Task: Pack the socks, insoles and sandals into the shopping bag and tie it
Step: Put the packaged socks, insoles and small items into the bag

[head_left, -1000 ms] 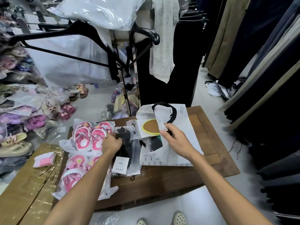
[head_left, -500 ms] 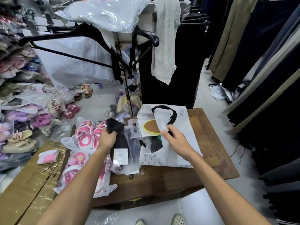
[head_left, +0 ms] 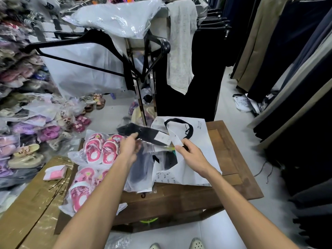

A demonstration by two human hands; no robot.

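A white shopping bag (head_left: 197,159) with a black handle lies on the wooden table (head_left: 233,159). My right hand (head_left: 192,155) pinches the bag's front edge and holds its mouth apart. My left hand (head_left: 130,145) grips a pair of black socks (head_left: 145,133) with a white label, held level over the bag's mouth. A yellow-rimmed insole edge (head_left: 169,148) peeks out inside the bag. More dark socks in clear plastic (head_left: 142,169) lie under my left wrist. Pink sandals in plastic bags (head_left: 100,150) sit left on the table.
A taped cardboard box (head_left: 36,194) with a small pink packet (head_left: 54,174) stands at the left. Bagged shoes (head_left: 27,132) pile up on the floor far left. A clothes rack with black hangers (head_left: 143,78) rises behind the table. Hanging trousers (head_left: 287,69) line the right.
My left hand has lifted the black socks off the pile and swung them right, from hanging down to lying level above the bag's mouth. The right hand has stayed on the bag's edge.
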